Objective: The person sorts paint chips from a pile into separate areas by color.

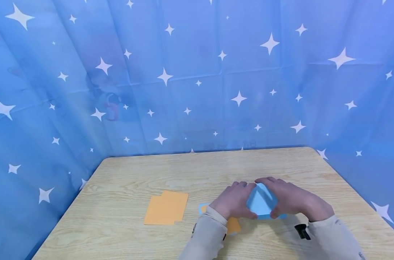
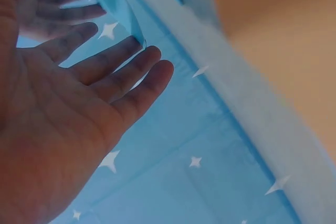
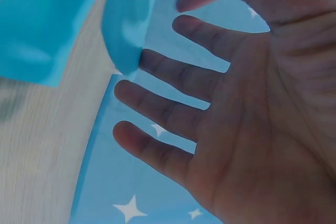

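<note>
Between my two hands a light-blue sheet of paper (image 1: 261, 200) is held above the table, bowed rather than flat. My left hand (image 1: 234, 202) holds its left side, thumb at the lower edge and fingers at the upper one. On the opposite side my right hand (image 1: 291, 198) holds it in the same way. In the left wrist view, long outstretched fingers (image 2: 126, 82) touch the paper's edge (image 2: 118, 6). The right wrist view shows spread fingers (image 3: 168, 108), one meeting the curved sheet (image 3: 126, 30). Under it lies another blue sheet (image 3: 42, 30). Neither wrist view shows the thumbs clearly.
Two overlapping orange sheets (image 1: 164, 209) lie left of the hands on the wooden table (image 1: 118, 202). Another orange piece (image 1: 233, 225) and a blue-edged sheet (image 1: 201, 206) are partly covered by the left forearm. A blue curtain with white stars (image 1: 197, 90) hangs behind the table.
</note>
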`<act>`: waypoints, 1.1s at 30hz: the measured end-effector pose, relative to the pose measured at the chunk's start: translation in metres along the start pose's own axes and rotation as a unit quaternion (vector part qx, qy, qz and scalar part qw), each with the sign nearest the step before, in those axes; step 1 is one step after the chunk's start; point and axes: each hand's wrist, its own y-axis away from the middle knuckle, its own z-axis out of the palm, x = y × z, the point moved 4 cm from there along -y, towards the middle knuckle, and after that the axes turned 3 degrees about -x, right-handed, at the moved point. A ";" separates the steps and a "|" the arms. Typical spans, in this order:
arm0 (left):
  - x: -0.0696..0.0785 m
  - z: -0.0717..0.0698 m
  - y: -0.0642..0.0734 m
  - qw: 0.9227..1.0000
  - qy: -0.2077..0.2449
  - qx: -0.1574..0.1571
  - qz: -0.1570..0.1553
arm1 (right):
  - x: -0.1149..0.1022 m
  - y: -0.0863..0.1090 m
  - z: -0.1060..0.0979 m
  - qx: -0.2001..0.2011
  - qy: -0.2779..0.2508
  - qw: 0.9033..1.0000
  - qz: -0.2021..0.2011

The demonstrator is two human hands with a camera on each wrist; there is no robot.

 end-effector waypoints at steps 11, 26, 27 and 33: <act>0.003 0.020 -0.009 1.000 0.002 -0.026 -0.012 | 0.009 -0.011 0.016 -0.025 -0.008 0.999 0.031; 0.007 0.025 -0.011 0.997 0.013 -0.062 -0.046 | 0.010 -0.019 0.025 -0.031 0.028 0.998 0.049; 0.008 0.025 -0.011 0.997 0.013 -0.064 -0.049 | 0.011 -0.019 0.026 -0.030 0.030 0.998 0.048; 0.009 0.025 -0.009 0.996 0.015 -0.067 -0.058 | 0.012 -0.020 0.027 -0.037 0.044 0.997 0.051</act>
